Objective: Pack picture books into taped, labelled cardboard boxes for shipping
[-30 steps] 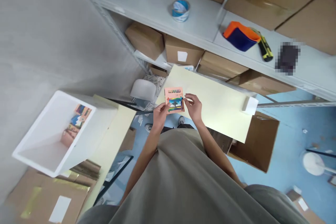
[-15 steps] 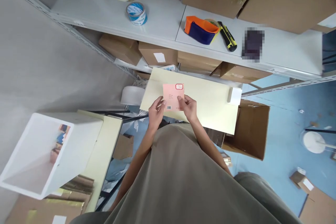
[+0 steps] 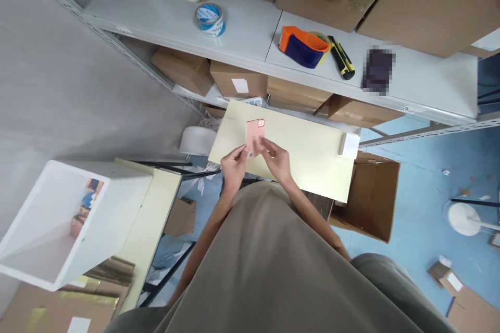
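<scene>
A thin pink box point(image 3: 255, 132) with a red-framed label and a small barcode is held tilted above the pale yellow table point(image 3: 312, 151). My left hand point(image 3: 234, 168) pinches its lower left edge between thumb and fingers. On the right side, my right hand point(image 3: 277, 160) has its fingertips against the box's lower face and edge. A small white box point(image 3: 348, 145) stands at the table's right end.
The shelf ahead point(image 3: 250, 44) carries blue-white tape point(image 3: 210, 20), an orange-blue tape dispenser point(image 3: 303, 47), a yellow-black cutter point(image 3: 342, 58) and cartons. An open carton point(image 3: 369, 195) is right of the table; a white bin point(image 3: 78, 223) stands left.
The pink box has turned edgewise, so its face looks narrower and its left side shows. My right hand has moved slightly left with its edge. The whole view has shifted a little.
</scene>
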A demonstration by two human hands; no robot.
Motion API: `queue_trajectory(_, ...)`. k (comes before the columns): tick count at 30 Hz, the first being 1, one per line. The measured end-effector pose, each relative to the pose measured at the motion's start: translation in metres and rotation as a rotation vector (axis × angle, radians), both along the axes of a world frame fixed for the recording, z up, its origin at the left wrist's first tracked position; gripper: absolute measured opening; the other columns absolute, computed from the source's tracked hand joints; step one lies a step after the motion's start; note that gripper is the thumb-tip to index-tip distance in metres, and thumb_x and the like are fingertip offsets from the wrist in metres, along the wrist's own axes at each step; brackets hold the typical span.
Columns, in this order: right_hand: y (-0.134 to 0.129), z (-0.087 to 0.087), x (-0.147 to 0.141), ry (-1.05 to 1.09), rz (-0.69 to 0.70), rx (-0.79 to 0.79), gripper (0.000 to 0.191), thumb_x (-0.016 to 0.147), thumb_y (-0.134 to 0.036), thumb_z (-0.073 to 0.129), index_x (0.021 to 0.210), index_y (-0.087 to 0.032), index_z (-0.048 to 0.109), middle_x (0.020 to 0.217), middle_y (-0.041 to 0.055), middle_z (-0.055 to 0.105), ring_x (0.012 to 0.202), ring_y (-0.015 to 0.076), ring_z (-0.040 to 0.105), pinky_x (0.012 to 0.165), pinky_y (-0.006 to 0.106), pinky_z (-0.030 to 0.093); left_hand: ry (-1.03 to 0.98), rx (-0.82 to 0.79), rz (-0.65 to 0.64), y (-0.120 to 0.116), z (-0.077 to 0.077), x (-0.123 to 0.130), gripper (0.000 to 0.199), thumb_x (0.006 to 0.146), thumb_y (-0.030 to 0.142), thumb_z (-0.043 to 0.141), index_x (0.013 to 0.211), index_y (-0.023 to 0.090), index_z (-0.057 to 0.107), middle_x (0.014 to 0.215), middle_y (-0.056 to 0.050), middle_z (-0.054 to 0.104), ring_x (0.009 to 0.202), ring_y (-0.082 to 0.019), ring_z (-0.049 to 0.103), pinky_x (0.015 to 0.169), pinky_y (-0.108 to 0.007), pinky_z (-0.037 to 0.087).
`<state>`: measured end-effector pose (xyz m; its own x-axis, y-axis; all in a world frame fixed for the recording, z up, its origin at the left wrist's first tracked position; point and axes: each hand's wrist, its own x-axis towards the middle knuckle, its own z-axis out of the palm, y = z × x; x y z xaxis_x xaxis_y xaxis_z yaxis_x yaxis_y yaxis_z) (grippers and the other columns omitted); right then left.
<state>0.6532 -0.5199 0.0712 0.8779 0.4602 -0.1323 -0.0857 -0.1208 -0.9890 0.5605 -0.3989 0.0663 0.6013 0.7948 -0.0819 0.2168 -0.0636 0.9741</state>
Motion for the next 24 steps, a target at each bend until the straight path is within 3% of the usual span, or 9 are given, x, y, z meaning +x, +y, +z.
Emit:
queue_trajectory(3, 0.005, 0.004, -0.009, 0.047, 0.051, 0.067, 0.053, 0.09, -0.063, 0.077, 0.128, -0.027, 0.08, 0.133, 0.0042, 0.079, 0.124, 0.0309, 0.076, 0.104, 0.046, 0.066, -0.009, 0.063, -0.081, -0.019, 0.009, 0.001, 0.03, 0.095, 0.047, 0.075, 0.114, 0.028, 0.087, 0.116, -0.006, 0.084, 0.107, -0.031, 0.08, 0.098, -0.043, 0.063)
queue_trajectory(5, 0.003, 0.005, -0.008, 0.042, 0.023, 0.067, 0.048, 0.094, -0.063, 0.072, 0.121, -0.025, 0.081, 0.119, 0.0034, 0.083, 0.107, 0.0272, 0.08, 0.093, 0.04, 0.068, -0.02, 0.044, -0.155, -0.025, 0.013, 0.0, 0.032, 0.094, 0.046, 0.077, 0.119, 0.029, 0.086, 0.122, -0.005, 0.083, 0.107, -0.031, 0.08, 0.101, -0.045, 0.063)
queue_trajectory(8, -0.006, 0.004, 0.001, 0.045, -0.016, 0.048, 0.048, 0.099, -0.065, 0.062, 0.107, -0.021, 0.08, 0.09, 0.0028, 0.082, 0.079, 0.0209, 0.076, 0.075, 0.033, 0.065, -0.027, -0.036, -0.237, -0.017, 0.012, -0.002, 0.042, 0.09, 0.05, 0.082, 0.125, 0.026, 0.084, 0.13, -0.008, 0.08, 0.11, -0.029, 0.079, 0.106, -0.045, 0.062)
queue_trajectory(10, -0.014, 0.001, 0.008, 0.052, -0.029, 0.064, 0.048, 0.098, -0.066, 0.061, 0.099, -0.021, 0.079, 0.085, 0.0031, 0.08, 0.077, 0.0201, 0.074, 0.074, 0.031, 0.062, -0.024, -0.059, -0.19, -0.003, 0.006, -0.004, 0.052, 0.087, 0.054, 0.084, 0.129, 0.023, 0.081, 0.135, -0.011, 0.078, 0.118, -0.03, 0.076, 0.108, -0.044, 0.061)
queue_trajectory(14, -0.023, -0.008, 0.013, 0.104, -0.017, 0.141, 0.045, 0.094, -0.066, 0.067, 0.096, -0.023, 0.078, 0.092, 0.005, 0.081, 0.083, 0.0208, 0.074, 0.077, 0.032, 0.061, -0.006, -0.295, -0.174, 0.02, -0.01, -0.007, 0.064, 0.08, 0.066, 0.086, 0.122, 0.018, 0.081, 0.123, -0.014, 0.081, 0.117, -0.029, 0.076, 0.104, -0.043, 0.062)
queue_trajectory(16, -0.026, -0.013, 0.014, 0.121, 0.008, 0.149, 0.044, 0.094, -0.065, 0.067, 0.094, -0.022, 0.077, 0.083, 0.0034, 0.078, 0.075, 0.0193, 0.071, 0.073, 0.031, 0.06, 0.005, -0.435, -0.213, 0.022, -0.015, -0.008, 0.062, 0.078, 0.067, 0.087, 0.114, 0.017, 0.083, 0.114, -0.012, 0.083, 0.108, -0.027, 0.078, 0.099, -0.041, 0.064)
queue_trajectory(19, -0.031, -0.016, 0.015, 0.09, 0.03, 0.1, 0.047, 0.097, -0.066, 0.064, 0.089, -0.021, 0.076, 0.07, 0.0007, 0.071, 0.067, 0.018, 0.067, 0.07, 0.031, 0.06, 0.009, -0.512, -0.175, 0.016, -0.016, -0.01, 0.061, 0.069, 0.062, 0.094, 0.108, 0.016, 0.083, 0.105, -0.011, 0.083, 0.095, -0.024, 0.079, 0.09, -0.039, 0.065)
queue_trajectory(21, -0.035, -0.015, 0.015, 0.029, 0.001, 0.034, 0.049, 0.101, -0.066, 0.058, 0.092, -0.022, 0.078, 0.072, 0.0025, 0.073, 0.074, 0.0206, 0.072, 0.077, 0.034, 0.063, 0.008, -0.493, -0.143, 0.01, -0.015, -0.009, 0.061, 0.068, 0.061, 0.095, 0.108, 0.016, 0.083, 0.103, -0.012, 0.084, 0.092, -0.024, 0.079, 0.087, -0.038, 0.065)
queue_trajectory(24, -0.038, -0.009, 0.01, -0.079, -0.132, -0.045, 0.048, 0.104, -0.062, 0.054, 0.108, -0.023, 0.082, 0.104, 0.0094, 0.083, 0.11, 0.0271, 0.078, 0.103, 0.043, 0.063, -0.003, -0.337, -0.09, 0.0, -0.012, -0.006, 0.054, 0.076, 0.058, 0.089, 0.108, 0.015, 0.083, 0.104, -0.012, 0.084, 0.094, -0.026, 0.08, 0.089, -0.039, 0.065)
